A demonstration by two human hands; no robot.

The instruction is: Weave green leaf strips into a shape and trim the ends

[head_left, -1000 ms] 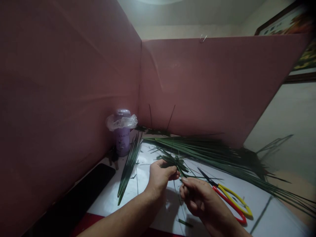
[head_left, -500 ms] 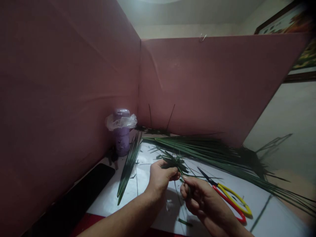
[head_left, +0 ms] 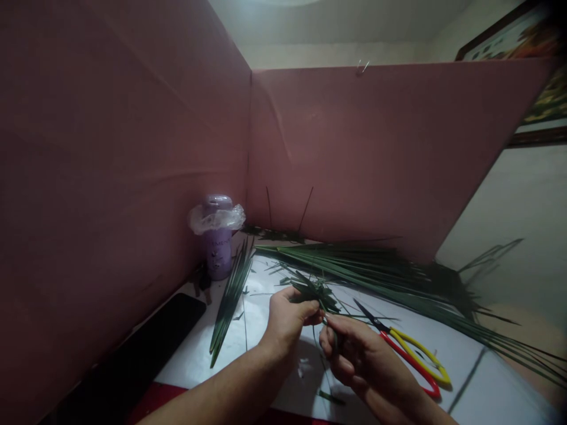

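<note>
My left hand (head_left: 290, 310) is closed around the base of a small bunch of cut green leaf strips (head_left: 315, 290), whose tips fan out above the fingers. Close beside it, my right hand (head_left: 354, 348) pinches a thin green strip (head_left: 325, 313) that runs from the bunch to the fingertips. The two hands nearly touch over the white work surface. To the right of my right hand lie scissors (head_left: 405, 348) with one yellow and one red handle, blades pointing away to the left.
Long palm leaves (head_left: 354, 265) stretch across the back and right. A smaller leaf bundle (head_left: 230, 307) lies at left, near a purple bottle (head_left: 219, 248) with clear plastic around it. A black flat object (head_left: 177, 324) is at the left edge. Pink panels (head_left: 376, 147) stand behind and left.
My right hand has shifted very slightly to the left, nearer my left hand. The left hand keeps its hold on the bunch.
</note>
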